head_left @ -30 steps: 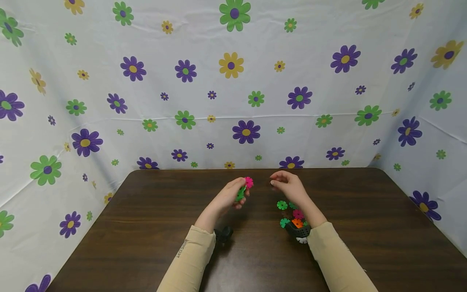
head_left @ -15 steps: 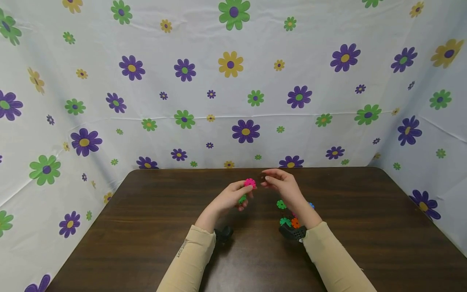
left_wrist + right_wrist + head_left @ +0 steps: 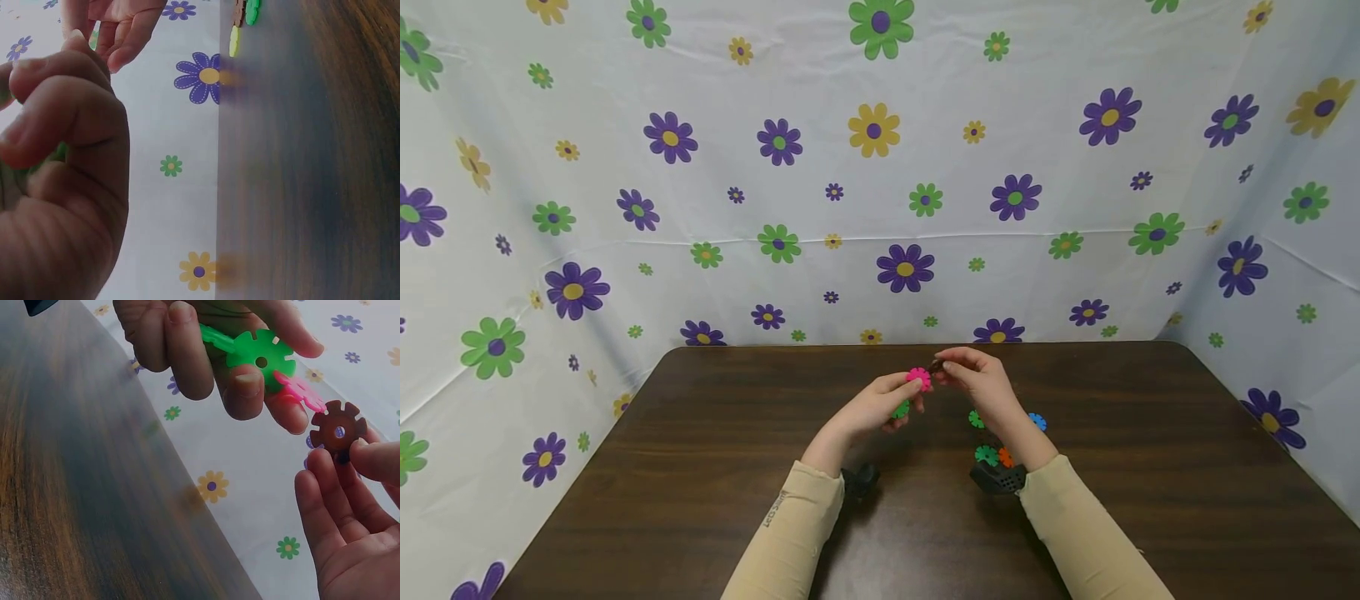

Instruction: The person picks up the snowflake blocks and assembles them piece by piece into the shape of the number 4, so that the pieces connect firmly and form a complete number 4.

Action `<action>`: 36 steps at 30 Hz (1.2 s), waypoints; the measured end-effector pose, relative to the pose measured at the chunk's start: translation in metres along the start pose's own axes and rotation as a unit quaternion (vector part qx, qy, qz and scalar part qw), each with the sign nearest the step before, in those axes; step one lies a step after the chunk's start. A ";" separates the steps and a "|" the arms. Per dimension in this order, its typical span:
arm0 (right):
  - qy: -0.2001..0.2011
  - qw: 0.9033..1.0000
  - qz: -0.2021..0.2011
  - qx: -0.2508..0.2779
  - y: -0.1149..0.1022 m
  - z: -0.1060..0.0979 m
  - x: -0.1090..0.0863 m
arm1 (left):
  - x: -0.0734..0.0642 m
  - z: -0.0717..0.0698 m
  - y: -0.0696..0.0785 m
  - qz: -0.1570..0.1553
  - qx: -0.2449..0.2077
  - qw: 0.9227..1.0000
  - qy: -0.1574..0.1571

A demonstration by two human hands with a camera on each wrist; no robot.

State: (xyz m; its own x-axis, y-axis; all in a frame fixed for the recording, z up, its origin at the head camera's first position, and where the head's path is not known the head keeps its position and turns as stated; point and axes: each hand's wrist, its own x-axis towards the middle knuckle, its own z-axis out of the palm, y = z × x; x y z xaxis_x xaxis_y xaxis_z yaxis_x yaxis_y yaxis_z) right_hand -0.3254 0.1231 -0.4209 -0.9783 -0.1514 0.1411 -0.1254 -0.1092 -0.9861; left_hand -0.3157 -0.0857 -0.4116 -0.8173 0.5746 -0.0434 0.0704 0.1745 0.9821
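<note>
My left hand (image 3: 868,407) grips a small joined chain of notched plastic discs above the table. In the right wrist view a green disc (image 3: 249,355) shows between its fingers, with another green one edge-on behind, and a pink disc (image 3: 301,391) slotted onto it sticks out at an angle. My right hand (image 3: 983,382) pinches a dark brown notched disc (image 3: 338,417) between thumb and fingers. The brown disc's notched rim is right at the outer edge of the pink disc. In the left wrist view, curled fingers hide most of the chain.
Loose notched discs lie on the dark wood table (image 3: 715,467) beneath my right forearm, among them green (image 3: 987,455), orange (image 3: 1006,457) and blue (image 3: 1037,422) ones. A yellow disc (image 3: 234,41) shows in the left wrist view. Behind the table hangs a flower-patterned sheet (image 3: 820,150).
My right hand has moved left with the brown disc until it meets the pink disc's edge. My left hand has shifted slightly right, turning the pink disc more into view.
</note>
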 end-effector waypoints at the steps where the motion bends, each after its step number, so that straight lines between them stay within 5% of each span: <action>1: -0.003 1.000 -0.003 -0.001 0.000 0.000 0.000 | 0.000 0.000 0.000 -0.001 0.000 1.000 0.000; 14: -0.016 0.997 -0.051 -0.050 0.001 -0.001 0.000 | 0.003 0.001 -0.004 -0.001 -0.018 1.000 0.006; 36: -0.003 0.994 -0.104 -0.028 0.007 0.007 -0.002 | 0.002 0.004 -0.002 0.006 -0.040 0.999 0.013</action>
State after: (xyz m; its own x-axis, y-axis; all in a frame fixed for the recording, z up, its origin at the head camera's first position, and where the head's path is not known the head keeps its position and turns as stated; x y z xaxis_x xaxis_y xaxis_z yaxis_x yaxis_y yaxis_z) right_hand -0.3229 0.1160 -0.4271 -0.9293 -0.1379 0.3427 -0.3337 -0.0844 -0.9389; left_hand -0.3150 -0.0814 -0.4144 -0.8308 0.5558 -0.0272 0.0359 0.1023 0.9941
